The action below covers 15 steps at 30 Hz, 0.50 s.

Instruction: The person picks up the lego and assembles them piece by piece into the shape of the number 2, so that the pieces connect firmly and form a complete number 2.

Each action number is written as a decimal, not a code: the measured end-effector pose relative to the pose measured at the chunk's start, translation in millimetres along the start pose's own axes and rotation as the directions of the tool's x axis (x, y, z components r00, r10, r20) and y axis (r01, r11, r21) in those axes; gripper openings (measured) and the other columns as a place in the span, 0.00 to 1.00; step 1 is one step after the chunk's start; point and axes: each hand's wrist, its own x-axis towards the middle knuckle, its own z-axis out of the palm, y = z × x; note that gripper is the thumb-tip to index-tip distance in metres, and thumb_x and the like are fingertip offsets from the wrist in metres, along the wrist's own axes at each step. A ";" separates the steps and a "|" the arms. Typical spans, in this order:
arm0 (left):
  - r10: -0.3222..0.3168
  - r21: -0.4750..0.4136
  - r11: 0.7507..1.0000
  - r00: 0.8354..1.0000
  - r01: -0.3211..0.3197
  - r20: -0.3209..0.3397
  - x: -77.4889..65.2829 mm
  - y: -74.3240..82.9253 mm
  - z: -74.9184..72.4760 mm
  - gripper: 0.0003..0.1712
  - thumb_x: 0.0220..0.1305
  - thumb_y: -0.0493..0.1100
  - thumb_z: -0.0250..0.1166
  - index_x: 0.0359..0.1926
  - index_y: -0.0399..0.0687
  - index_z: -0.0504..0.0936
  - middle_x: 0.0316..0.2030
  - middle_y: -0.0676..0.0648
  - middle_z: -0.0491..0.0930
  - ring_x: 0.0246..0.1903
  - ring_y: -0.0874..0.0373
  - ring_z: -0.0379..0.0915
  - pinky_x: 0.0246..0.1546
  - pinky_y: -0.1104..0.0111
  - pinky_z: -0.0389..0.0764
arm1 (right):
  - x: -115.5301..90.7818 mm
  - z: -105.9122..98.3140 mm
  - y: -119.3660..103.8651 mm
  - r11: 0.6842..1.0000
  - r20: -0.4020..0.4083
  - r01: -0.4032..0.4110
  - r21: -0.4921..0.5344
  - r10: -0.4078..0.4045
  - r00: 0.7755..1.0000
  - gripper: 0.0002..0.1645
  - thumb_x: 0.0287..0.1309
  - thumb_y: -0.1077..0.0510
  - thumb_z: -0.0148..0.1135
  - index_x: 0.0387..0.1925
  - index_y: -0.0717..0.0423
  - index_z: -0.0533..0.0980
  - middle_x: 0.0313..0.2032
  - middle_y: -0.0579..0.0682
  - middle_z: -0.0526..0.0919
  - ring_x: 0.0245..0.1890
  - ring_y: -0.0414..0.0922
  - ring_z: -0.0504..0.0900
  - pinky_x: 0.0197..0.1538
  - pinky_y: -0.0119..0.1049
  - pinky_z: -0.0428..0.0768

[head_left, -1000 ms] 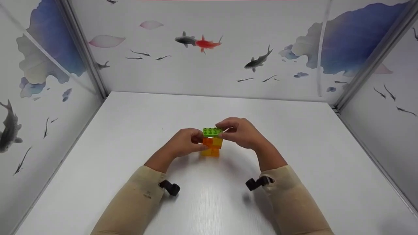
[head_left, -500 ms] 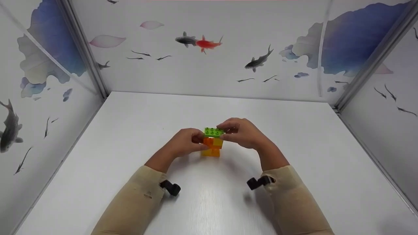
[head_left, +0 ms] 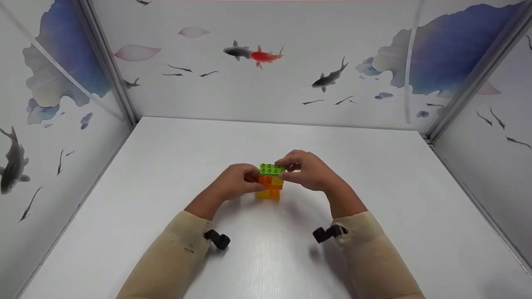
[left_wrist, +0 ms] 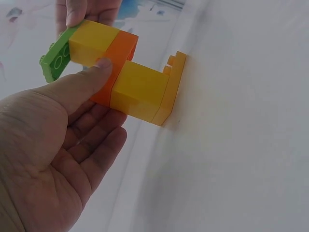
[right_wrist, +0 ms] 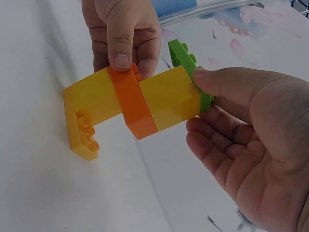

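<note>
A short tower of toy building bricks stands on the white table, in front of me. From the bottom it has a light orange plate (right_wrist: 75, 133), a yellow block (left_wrist: 137, 87), an orange plate (right_wrist: 133, 106), a second yellow block (right_wrist: 169, 99) and a green studded plate (head_left: 270, 169). My left hand (head_left: 235, 181) grips the tower at the orange plate, thumb on the near side. With thumb and fingers my right hand (head_left: 306, 171) pinches the green plate by its right end. The green plate lies against the upper yellow block and overhangs it to the left.
The white table (head_left: 266, 257) is enclosed by pale walls (head_left: 266, 95) printed with fish and leaves. Metal corner posts (head_left: 110, 66) rise at the back. Small black devices (head_left: 218, 239) stick out from both sleeves near the wrists.
The green plate has shifted slightly right and then slightly down onto the tower, with the right hand moving along. The left hand keeps its hold in the same place.
</note>
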 end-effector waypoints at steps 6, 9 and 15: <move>0.001 0.006 1.000 1.000 -0.001 0.001 -1.1 -0.5 -0.4 0.19 0.64 0.51 0.79 0.53 0.56 0.88 0.48 0.55 0.87 0.49 0.55 0.82 0.61 0.60 0.85 | 1.2 2.0 0.7 1.000 -0.002 0.019 -0.016 -0.019 1.000 0.18 0.68 0.55 0.73 0.58 0.45 0.87 0.52 0.45 0.85 0.55 0.46 0.84 0.68 0.45 0.84; 0.004 0.011 1.000 1.000 -0.004 0.003 -1.2 -0.3 -0.3 0.20 0.64 0.52 0.79 0.54 0.55 0.88 0.48 0.55 0.87 0.50 0.55 0.82 0.61 0.60 0.86 | 1.5 1.9 3.0 0.999 -0.005 0.038 -0.013 -0.038 0.999 0.19 0.68 0.55 0.73 0.59 0.45 0.87 0.53 0.45 0.85 0.56 0.45 0.85 0.68 0.45 0.84; 0.013 0.029 0.999 1.000 -0.014 0.003 0.0 0.3 0.6 0.21 0.64 0.51 0.79 0.56 0.55 0.87 0.49 0.55 0.87 0.50 0.55 0.82 0.61 0.61 0.85 | -2.9 -4.6 11.2 0.998 -0.027 0.055 0.009 -0.054 0.998 0.24 0.67 0.51 0.74 0.63 0.44 0.84 0.58 0.46 0.85 0.59 0.49 0.85 0.70 0.47 0.82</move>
